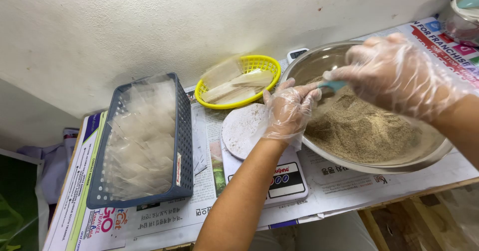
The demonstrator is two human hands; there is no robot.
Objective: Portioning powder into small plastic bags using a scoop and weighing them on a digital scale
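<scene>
Both my hands wear thin clear plastic gloves. My right hand (399, 74) grips a teal-handled spoon (333, 86) over a large steel bowl (319, 61) holding brownish ground powder (361, 128). My left hand (288, 110) is at the bowl's near-left rim, fingers pinched on a small clear packet that touches the spoon's tip. Just below the left hand sits a white kitchen scale (242, 128) with a round platform.
A blue plastic basket (184, 146) full of clear small bags stands on the left. A yellow oval basket (259, 61) with filled packets sits by the wall. Newspaper (149, 221) covers the table. A metal container (461, 16) is at the far right corner.
</scene>
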